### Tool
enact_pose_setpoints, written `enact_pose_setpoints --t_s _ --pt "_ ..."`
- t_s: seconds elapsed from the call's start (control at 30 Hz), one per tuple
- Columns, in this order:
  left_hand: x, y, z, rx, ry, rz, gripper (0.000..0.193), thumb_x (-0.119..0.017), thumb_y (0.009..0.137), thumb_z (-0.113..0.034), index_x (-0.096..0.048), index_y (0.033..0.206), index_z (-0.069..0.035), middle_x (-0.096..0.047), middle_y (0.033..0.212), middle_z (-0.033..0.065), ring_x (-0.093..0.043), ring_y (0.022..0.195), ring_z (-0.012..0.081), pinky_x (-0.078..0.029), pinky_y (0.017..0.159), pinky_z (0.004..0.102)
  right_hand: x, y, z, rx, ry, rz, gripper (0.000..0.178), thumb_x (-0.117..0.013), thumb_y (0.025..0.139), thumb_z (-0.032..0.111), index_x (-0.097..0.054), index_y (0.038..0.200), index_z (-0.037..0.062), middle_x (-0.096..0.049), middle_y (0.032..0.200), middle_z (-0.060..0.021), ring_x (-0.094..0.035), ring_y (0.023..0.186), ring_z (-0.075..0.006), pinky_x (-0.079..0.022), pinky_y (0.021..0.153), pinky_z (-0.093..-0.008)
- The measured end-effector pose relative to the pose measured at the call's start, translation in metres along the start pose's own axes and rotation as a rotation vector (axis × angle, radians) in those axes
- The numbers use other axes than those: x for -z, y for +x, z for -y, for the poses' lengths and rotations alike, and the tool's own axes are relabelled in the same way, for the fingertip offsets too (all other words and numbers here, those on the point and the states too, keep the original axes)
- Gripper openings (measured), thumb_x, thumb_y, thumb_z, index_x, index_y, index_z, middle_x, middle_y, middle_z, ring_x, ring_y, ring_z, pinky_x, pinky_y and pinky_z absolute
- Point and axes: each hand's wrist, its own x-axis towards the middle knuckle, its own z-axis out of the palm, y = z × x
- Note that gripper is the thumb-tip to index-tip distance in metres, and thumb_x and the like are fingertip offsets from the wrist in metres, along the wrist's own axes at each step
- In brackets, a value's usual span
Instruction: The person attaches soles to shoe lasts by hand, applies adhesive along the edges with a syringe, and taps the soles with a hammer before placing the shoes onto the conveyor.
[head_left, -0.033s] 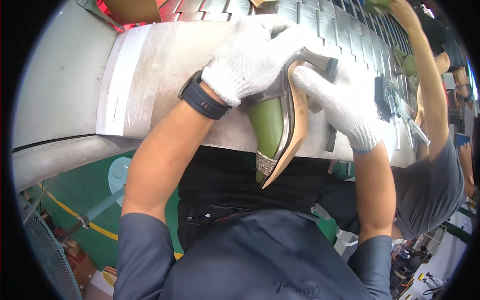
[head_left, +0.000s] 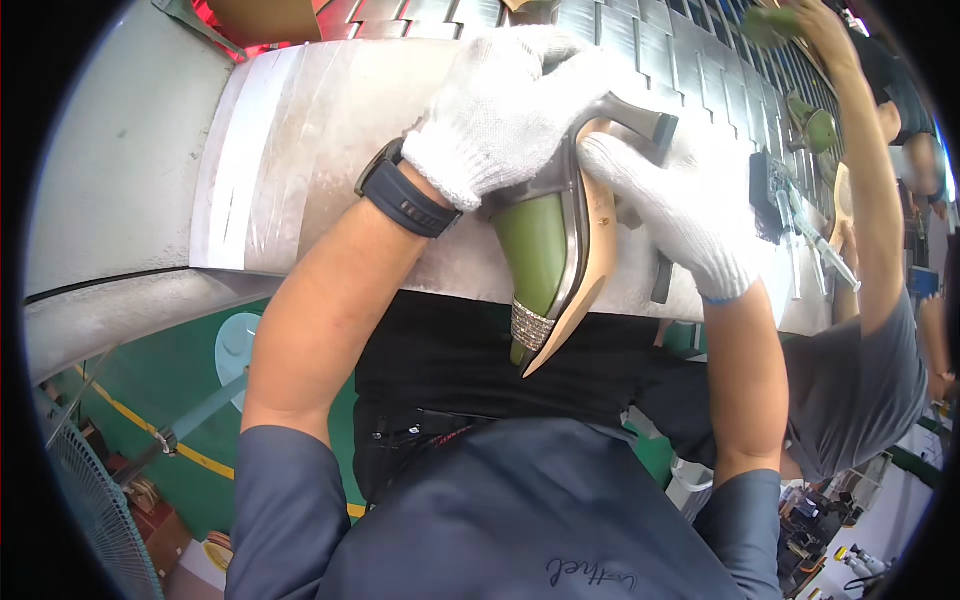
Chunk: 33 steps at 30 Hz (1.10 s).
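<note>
A high-heeled shoe point(head_left: 598, 250) is held up in front of me, its toe pointing down toward me and its tan sole turned to the right. A green shoe last point(head_left: 532, 245) fills it, and a rhinestone strap point(head_left: 531, 326) crosses near the toe. The slim dark metallic heel point(head_left: 640, 120) sticks out to the upper right. My left hand point(head_left: 510, 115), in a white knit glove, is closed round the back part of the shoe. My gloved right hand point(head_left: 690, 200) grips it from the other side, thumb against the sole by the heel; its other fingers are mostly hidden.
Beneath my hands is a worn metal ledge point(head_left: 330, 150), with a slatted metal conveyor point(head_left: 620, 40) beyond it. A small black device point(head_left: 767, 195) and a syringe point(head_left: 825, 250) lie at right. A co-worker's arm point(head_left: 868, 170) reaches across there, near another green last point(head_left: 820, 130). A fan point(head_left: 95, 510) stands lower left.
The co-worker's raised hand and forearm at the right have shifted slightly. My hands and the shoe hold almost the same place.
</note>
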Motion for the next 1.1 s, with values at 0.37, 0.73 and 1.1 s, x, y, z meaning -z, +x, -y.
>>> enact_pose_setpoints --t_s 0.37,0.73,1.1 --pt "0.002 0.0 0.004 -0.159 0.272 -0.026 0.028 -0.074 0.105 -0.024 -0.083 0.115 0.0 -0.077 0.092 0.0084 -0.068 0.083 0.0131 -0.055 0.077 0.0337 0.0 0.001 -0.01 0.131 -0.135 -0.027 0.047 -0.087 0.092 0.038 -0.08 0.117 -0.0012 -0.078 0.092 -0.0072 -0.068 0.077 -0.0132 -0.058 0.072 -0.033" --pt "-0.008 0.0 0.007 -0.166 0.287 -0.06 0.027 -0.073 0.106 -0.025 -0.084 0.115 -0.002 -0.075 0.091 0.0088 -0.068 0.082 0.0143 -0.055 0.077 0.0331 -0.013 -0.007 -0.018 0.15 -0.022 -0.122 0.049 -0.09 0.089 0.036 -0.079 0.118 -0.0014 -0.077 0.09 -0.0047 -0.066 0.076 -0.0109 -0.057 0.072 -0.0315" --pt "-0.011 -0.002 -0.003 0.262 -0.279 -0.095 0.027 -0.075 0.106 -0.022 -0.083 0.115 0.003 -0.078 0.098 0.0059 -0.069 0.087 0.0106 -0.056 0.082 0.0288 -0.022 -0.046 -0.022 -0.046 0.35 -0.007 0.064 -0.086 0.095 0.025 -0.064 0.145 -0.0076 -0.076 0.128 -0.0154 -0.072 0.119 -0.0201 -0.056 0.108 -0.0364"
